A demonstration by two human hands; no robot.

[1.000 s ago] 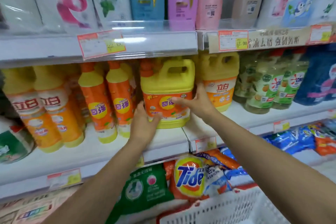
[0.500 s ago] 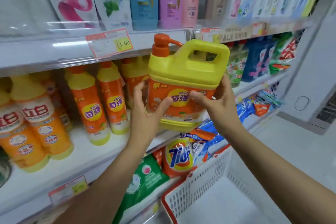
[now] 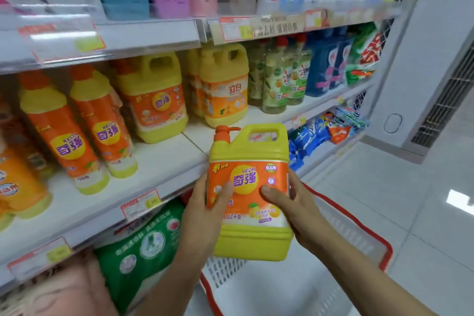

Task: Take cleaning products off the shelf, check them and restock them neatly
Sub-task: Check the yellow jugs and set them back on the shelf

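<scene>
Centre of the frame: the yellow detergent jug (image 3: 250, 192) is off the shelf (image 3: 166, 161) and upright in mid-air, orange label facing the camera, hanging above the red-rimmed basket (image 3: 369, 231) at lower right. The left hand (image 3: 205, 215) wraps the jug's left side with its thumb across the label; the right hand (image 3: 289, 205) clasps the right side, thumb on the label too. So it's a firm two-handed hold, both hands curled round the body.

This looks like the check step. To do it well, the person could turn it slowly and read the front, then the back and base for date and leaks, esp. round the orange pump (image 3: 223, 132) at the jug's upper left. The grip belongs on the body, not the pump neck. It's prob. heavy, so one palm under the base would help before rotating.

Restocking comes next, most likely. A matching jug (image 3: 154, 100) stands left of centre on the shelf, with bare shelf in front of it — a likely slot. It should go in label out, square to the shelf edge, and w/o nudging the slim orange bottles (image 3: 59, 136) at mid-left.
</scene>
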